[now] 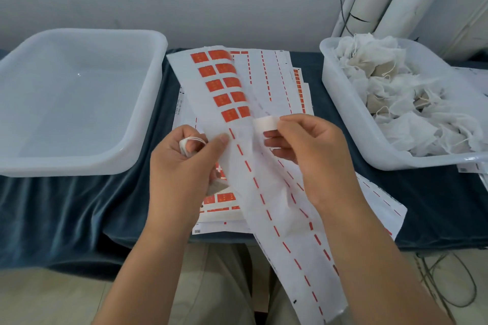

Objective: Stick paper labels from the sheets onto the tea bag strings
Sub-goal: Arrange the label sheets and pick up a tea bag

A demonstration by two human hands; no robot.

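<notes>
- My right grip (303, 145) pinches one label (265, 124) between the thumb and first finger. The label's white side faces me. I hold it by its edge, I think so the sticky side does not grab my skin.
- My left grip (182, 163) is curled round a loop of tea bag string (194, 141). The loop sits over my fingers, ready for the label. The thumb of this grip also presses on the sheet (253, 166) so it does not flop.
- The sheet is lifted off the counter (66, 206). It runs from 12 o'clock down to 5 o'clock, over my lap. Held up like this, it is easy to peel from.
- Two rows of red labels (224, 84) sit on the sheet near 12 o'clock. The rest of it is bare, with only red dashes.
- Under it lies a pile of sheets (284, 79), right in the middle where I can reach it.
- At 2 o'clock a white tub (340, 103) holds many tea bags (390, 82), close to my right side.
- At 10 o'clock an empty tub (142, 103) waits. I think the done bags go in there.
- Next I think the label must go onto the string. The string is thin, so the label could stick on crooked.
</notes>
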